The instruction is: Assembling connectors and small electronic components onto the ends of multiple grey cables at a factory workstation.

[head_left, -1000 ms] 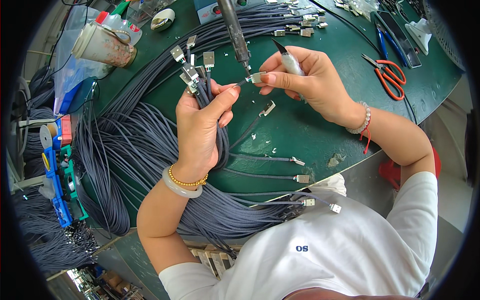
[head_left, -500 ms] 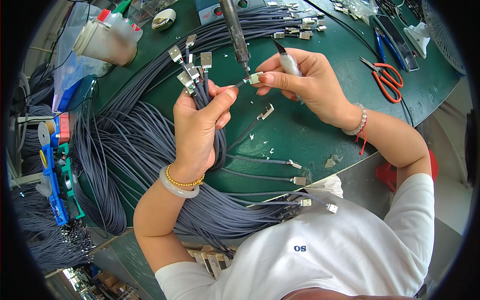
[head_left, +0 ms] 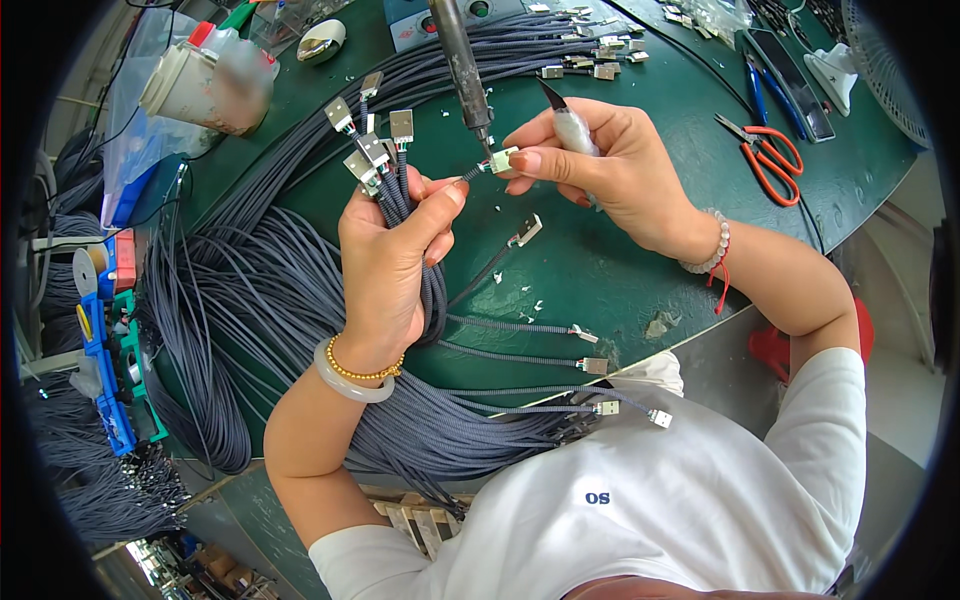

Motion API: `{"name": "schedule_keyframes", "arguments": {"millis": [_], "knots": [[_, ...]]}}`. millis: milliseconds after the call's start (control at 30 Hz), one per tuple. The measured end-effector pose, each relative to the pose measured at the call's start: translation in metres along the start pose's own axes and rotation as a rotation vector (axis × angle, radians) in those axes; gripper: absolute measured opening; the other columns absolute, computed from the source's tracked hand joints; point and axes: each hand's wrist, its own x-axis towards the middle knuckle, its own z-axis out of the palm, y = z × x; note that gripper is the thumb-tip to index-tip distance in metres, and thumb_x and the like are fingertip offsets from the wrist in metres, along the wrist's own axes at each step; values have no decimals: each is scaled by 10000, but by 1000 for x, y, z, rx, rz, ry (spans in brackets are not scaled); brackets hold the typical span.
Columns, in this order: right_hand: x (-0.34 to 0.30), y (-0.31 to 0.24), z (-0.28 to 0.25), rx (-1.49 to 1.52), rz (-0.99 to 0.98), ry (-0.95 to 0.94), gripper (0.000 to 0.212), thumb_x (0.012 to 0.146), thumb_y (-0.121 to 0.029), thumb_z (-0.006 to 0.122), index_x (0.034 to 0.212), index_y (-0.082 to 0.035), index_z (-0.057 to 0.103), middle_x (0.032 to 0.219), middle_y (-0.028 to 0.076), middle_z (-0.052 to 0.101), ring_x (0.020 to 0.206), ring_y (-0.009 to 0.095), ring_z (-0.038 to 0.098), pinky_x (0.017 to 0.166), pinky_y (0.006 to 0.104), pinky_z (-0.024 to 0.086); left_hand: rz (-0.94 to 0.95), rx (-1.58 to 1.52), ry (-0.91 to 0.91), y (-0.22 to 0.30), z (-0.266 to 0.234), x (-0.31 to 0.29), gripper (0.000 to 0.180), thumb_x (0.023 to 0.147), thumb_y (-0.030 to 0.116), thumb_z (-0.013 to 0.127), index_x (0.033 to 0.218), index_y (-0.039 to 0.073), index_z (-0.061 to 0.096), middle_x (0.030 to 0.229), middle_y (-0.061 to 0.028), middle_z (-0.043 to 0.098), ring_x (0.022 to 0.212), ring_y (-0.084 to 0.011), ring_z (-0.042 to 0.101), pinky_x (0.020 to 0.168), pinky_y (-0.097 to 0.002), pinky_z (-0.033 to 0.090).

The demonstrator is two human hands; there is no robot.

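Note:
My left hand [head_left: 395, 235] is closed round a bundle of grey braided USB cables [head_left: 432, 295], their bare metal connectors [head_left: 372, 148] fanned out above the fist. Its thumb and forefinger pinch one cable just below the coloured wires. At that cable's end, my right hand [head_left: 585, 160] grips the USB connector [head_left: 503, 159] between thumb and forefinger. Tucked in the same hand is a knife [head_left: 573, 130] with a wrapped whitish handle, its dark pointed blade aimed up and away. A soldering iron [head_left: 462, 75] slants down, its tip at the wire joint; whether it touches is unclear.
Many grey cables [head_left: 270, 260] cover the green table [head_left: 600, 260] at left and across the back. Red-handled cutters [head_left: 765, 160], blue-handled pliers [head_left: 780, 90] and a phone [head_left: 790, 85] lie at right. A cup [head_left: 185, 90] stands at back left. Several loose connector ends [head_left: 594, 366] lie nearer me.
The whole view has shifted slightly left, hands and table alike. Both hands keep their hold, and the connector stays by the iron's tip.

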Motion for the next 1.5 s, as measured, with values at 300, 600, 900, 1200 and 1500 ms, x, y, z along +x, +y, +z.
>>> {"name": "schedule_keyframes", "arguments": {"millis": [300,600,900,1200,1500], "knots": [[-1,8,7,-34,-3,4,170,798,-141,618,892,-2,598,797,57,640,685,85,615,430,155,329,-3,8,5,-4,-9,-1,197,735,-14,633,772,59,454,793,-114,599,559,-58,469,443,-177,335],[-4,15,18,-32,3,17,174,795,-155,623,894,-13,605,735,58,641,550,28,518,424,156,307,-25,5,-11,-8,-21,-5,193,734,-17,633,773,52,457,795,-112,595,576,-65,483,449,-185,346],[-2,16,16,-65,21,26,181,799,-171,618,897,-19,608,720,59,640,501,17,466,422,158,296,-36,-8,-35,-11,-20,-3,205,738,13,650,767,51,451,790,-113,594,595,-77,500,459,-186,359],[-5,21,14,1,239,17,225,816,-180,596,949,1,606,696,36,605,503,29,442,439,159,319,-121,38,-138,-18,-15,1,173,794,76,605,774,40,437,786,-138,600,618,-115,535,498,-210,398],[-8,25,19,-15,264,-8,191,800,-165,617,901,-3,614,646,30,582,474,28,413,431,158,309,-139,60,-148,-24,-17,-1,169,792,71,605,774,36,441,783,-141,599,622,-123,543,504,-214,403]]}}
